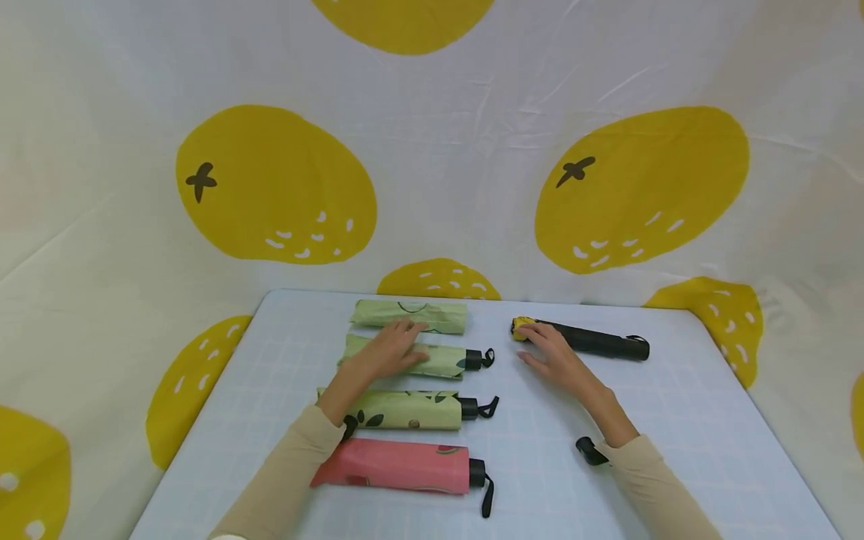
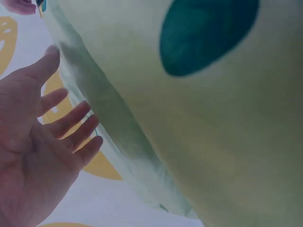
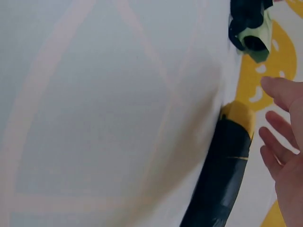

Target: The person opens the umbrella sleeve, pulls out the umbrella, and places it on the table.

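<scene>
Four folded umbrellas lie in a column on the table. At the back is a pale green umbrella (image 1: 445, 318), then a second green umbrella (image 1: 442, 361) with a black handle, a green leaf-print umbrella (image 1: 418, 411), and a red umbrella (image 1: 405, 466) nearest me. My left hand (image 1: 386, 351) hovers over the two back green ones, its fingers spread and loosely bent, holding nothing. Off to the right lies a slim black umbrella (image 1: 601, 341) with a yellow end. My right hand (image 1: 556, 360) is beside that yellow end, thumb and fingers apart; the right wrist view shows its fingers (image 3: 277, 142) gripping nothing.
The table (image 1: 540, 480) has a pale checked cover. Behind it hangs a white cloth (image 1: 459, 187) with big yellow fruit prints. A small black object (image 1: 591, 451) shows at my right sleeve. Wrist loops stick out from the umbrella handles toward the right.
</scene>
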Demonstrator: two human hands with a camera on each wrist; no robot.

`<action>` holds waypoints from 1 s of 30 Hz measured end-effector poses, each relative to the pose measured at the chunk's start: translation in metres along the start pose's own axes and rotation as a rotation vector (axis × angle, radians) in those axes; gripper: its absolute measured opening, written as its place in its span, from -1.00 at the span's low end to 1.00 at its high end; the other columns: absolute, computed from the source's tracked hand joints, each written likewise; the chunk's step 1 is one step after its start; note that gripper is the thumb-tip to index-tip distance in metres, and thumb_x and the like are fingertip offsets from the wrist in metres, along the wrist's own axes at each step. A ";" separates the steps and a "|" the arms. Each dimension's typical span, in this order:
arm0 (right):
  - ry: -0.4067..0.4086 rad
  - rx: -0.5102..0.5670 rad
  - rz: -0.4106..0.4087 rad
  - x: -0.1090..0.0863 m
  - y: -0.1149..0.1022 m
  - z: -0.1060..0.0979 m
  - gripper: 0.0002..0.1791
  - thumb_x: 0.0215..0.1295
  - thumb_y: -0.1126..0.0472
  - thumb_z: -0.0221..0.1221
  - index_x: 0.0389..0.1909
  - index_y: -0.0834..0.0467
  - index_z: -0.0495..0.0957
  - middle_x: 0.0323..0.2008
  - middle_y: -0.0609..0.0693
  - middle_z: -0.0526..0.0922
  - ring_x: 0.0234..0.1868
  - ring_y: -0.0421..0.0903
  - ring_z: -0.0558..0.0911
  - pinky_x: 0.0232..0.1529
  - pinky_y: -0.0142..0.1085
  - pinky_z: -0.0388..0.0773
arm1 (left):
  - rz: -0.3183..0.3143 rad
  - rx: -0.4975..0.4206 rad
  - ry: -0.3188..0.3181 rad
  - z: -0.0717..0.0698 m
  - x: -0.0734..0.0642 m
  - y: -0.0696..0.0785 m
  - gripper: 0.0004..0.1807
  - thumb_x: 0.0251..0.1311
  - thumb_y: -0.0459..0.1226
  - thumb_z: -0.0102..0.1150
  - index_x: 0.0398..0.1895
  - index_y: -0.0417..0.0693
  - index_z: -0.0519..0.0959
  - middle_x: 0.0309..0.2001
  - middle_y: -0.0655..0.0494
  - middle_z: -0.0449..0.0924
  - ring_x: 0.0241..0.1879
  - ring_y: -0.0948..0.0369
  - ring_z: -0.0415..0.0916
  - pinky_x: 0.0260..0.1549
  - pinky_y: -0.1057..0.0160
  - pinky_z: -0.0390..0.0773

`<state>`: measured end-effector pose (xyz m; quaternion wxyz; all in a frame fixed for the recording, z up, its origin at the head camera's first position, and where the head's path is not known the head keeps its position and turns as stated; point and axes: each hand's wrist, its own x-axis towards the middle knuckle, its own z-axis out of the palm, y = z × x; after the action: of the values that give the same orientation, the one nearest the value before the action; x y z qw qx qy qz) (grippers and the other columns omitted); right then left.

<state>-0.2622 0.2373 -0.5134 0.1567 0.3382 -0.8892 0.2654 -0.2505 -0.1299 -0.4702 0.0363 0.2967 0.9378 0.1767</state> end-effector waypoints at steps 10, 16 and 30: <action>-0.027 0.064 -0.067 0.014 -0.018 0.015 -0.50 0.21 0.34 0.43 0.17 0.36 0.58 0.14 0.28 0.59 0.21 0.28 0.52 0.24 0.28 0.38 | -0.039 -0.048 -0.101 0.003 -0.004 0.001 -0.23 0.41 -0.03 0.25 0.50 -0.27 0.25 0.34 -0.29 0.34 0.38 -0.25 0.25 0.38 -0.24 0.21; -0.027 0.069 -0.139 0.021 -0.028 0.025 -0.49 0.20 0.36 0.43 0.17 0.37 0.57 0.13 0.32 0.59 0.15 0.26 0.55 0.17 0.26 0.43 | -0.047 -0.016 -0.153 0.005 -0.004 0.000 -0.24 0.41 -0.05 0.25 0.50 -0.28 0.25 0.37 -0.32 0.31 0.41 -0.24 0.23 0.41 -0.22 0.16; -0.119 0.085 -0.134 0.031 -0.046 0.038 -0.47 0.29 0.29 0.40 0.24 0.35 0.54 0.17 0.24 0.58 0.17 0.17 0.56 0.18 0.09 0.50 | -0.056 0.022 -0.210 0.007 -0.004 0.002 -0.31 0.46 -0.06 0.20 0.50 -0.20 0.27 0.32 -0.23 0.37 0.36 -0.17 0.30 0.42 -0.18 0.16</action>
<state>-0.2566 0.1702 -0.5128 0.1065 0.4186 -0.8601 0.2713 -0.2450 -0.1279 -0.4759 0.1358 0.2877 0.9386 0.1335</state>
